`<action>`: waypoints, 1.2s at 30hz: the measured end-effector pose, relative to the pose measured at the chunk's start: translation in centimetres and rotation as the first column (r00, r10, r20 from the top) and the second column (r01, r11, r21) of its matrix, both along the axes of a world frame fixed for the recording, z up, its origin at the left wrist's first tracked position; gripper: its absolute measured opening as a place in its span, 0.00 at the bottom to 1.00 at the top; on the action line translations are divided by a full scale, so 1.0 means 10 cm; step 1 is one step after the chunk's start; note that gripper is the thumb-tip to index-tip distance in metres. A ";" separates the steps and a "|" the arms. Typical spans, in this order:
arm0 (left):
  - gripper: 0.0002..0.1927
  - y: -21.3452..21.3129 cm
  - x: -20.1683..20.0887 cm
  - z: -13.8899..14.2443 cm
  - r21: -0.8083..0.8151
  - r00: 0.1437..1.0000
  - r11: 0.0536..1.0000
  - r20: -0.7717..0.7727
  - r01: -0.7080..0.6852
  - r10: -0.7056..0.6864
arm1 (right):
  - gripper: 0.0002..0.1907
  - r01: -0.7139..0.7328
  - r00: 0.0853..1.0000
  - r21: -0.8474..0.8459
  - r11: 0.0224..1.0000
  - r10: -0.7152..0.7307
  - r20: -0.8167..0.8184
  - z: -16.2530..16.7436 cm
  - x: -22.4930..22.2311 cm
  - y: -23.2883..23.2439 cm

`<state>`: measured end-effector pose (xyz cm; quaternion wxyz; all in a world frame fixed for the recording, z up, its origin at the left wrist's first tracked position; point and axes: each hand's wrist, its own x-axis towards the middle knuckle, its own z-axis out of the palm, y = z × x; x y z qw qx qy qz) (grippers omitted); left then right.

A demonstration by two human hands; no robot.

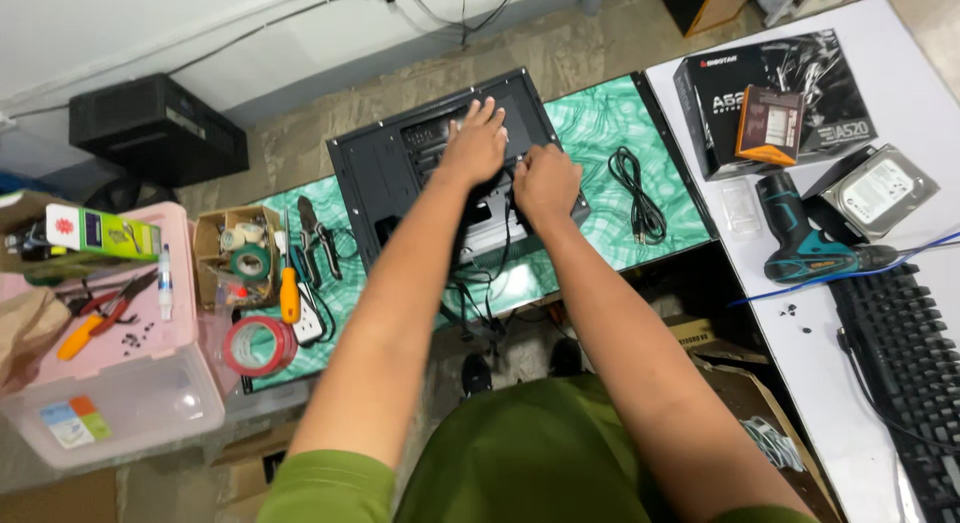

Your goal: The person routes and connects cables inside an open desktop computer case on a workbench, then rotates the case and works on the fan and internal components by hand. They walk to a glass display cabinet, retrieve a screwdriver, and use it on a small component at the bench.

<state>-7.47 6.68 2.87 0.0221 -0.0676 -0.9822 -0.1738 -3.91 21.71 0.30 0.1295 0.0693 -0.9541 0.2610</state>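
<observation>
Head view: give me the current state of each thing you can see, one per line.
Computer case: lying flat on the green table, side open.
Left hand: palm down, flat inside the case.
Right hand: closed, at the case's inner parts.
Black cable: coiled, loose on the table.
Cordless drill: lying on its side.
Red tape roll: lying flat.
Cardboard box: closed.

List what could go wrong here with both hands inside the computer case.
1. The left hand presses flat on the black computer case, which might slide on the glossy green table.
2. The right hand works among loose black wires and might snag one.
3. The roll of red tape at the table's edge could get knocked off.
</observation>
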 end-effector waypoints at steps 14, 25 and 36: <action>0.21 -1.71 1.61 -0.36 0.309 0.818 0.860 -0.296 -0.406 0.493 | 0.22 -0.416 0.828 -0.188 0.890 0.456 0.325 0.37 -0.01 0.66; 0.25 -1.41 1.62 -0.49 0.363 0.825 0.806 -0.148 -0.468 0.545 | 0.13 -0.459 0.864 0.108 0.882 0.414 0.287 0.21 0.06 0.57; 0.23 -1.48 1.70 -0.63 0.361 0.829 0.818 -0.174 -0.448 0.531 | 0.21 -0.183 0.983 0.190 0.965 0.176 0.054 0.27 0.43 0.34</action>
